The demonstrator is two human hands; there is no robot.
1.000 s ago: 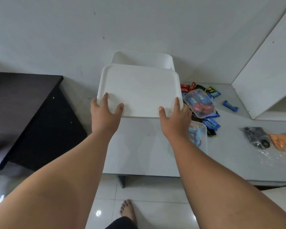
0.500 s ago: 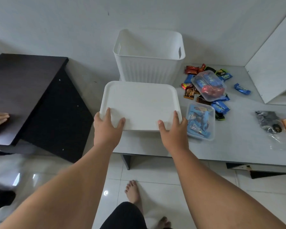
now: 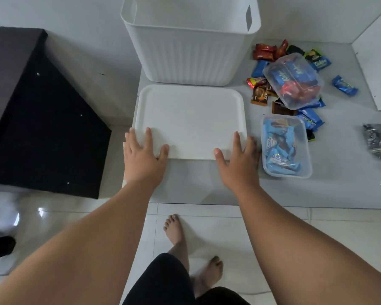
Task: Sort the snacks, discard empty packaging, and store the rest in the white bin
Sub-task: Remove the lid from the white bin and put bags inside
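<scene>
White lid [image 3: 189,119] flat on tabletop [image 3: 339,190], just in front of white bin [image 3: 185,51]. Left hand [image 3: 144,157], right hand [image 3: 238,161] rest on lid's near corners, each grip apart, fingers spread straight. Clear tub [image 3: 286,146] of blue snacks just right of lid; second tub [image 3: 293,80] tilted on loose snack packets [image 3: 264,51] beyond.

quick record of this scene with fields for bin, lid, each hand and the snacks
bin: white bin upright, uncovered, on the table
lid: white lid flat in front of the bin
left hand: straight fingers on lid's near left corner
right hand: straight fingers on lid's near right corner
snacks: loose snacks right of bin; clear tub of blue packs right of lid
</scene>
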